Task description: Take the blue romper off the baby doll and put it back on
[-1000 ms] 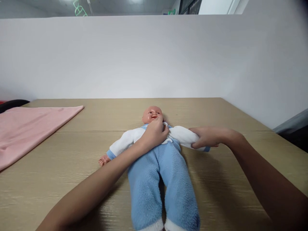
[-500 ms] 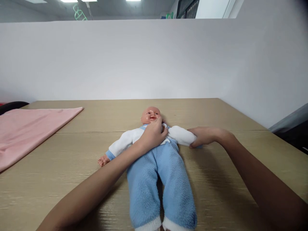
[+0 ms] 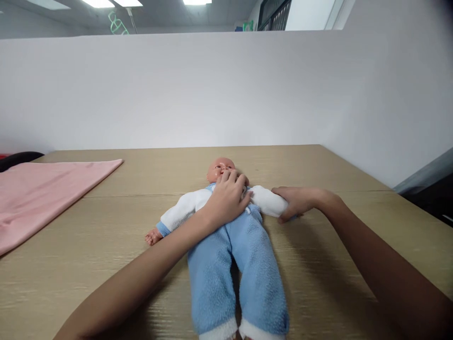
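Note:
A baby doll (image 3: 238,274) lies on its back on the table, its feet toward me. It wears fuzzy blue trousers and a white top with blue trim. My left hand (image 3: 229,196) rests across the doll's chest, fingers spread up toward the chin and covering part of its mouth. The thumb is apart from the fingers. With my right hand (image 3: 297,202) I grip the end of the doll's white sleeve (image 3: 267,200) on the right side; the doll's hand there is mostly hidden. The doll's other arm (image 3: 180,212) stretches out to the left, past my forearm.
A pink cloth (image 3: 46,193) lies flat on the left of the wooden table (image 3: 106,274). Behind the table stands a white partition wall (image 3: 184,94). A black curved object (image 3: 21,158) shows at the far left edge, and a dark grey shape (image 3: 433,189) at the right.
My left hand's fingers have unfolded from a closer curl and now spread over the doll's chest and chin. My right hand stays on the sleeve, shifted very slightly left.

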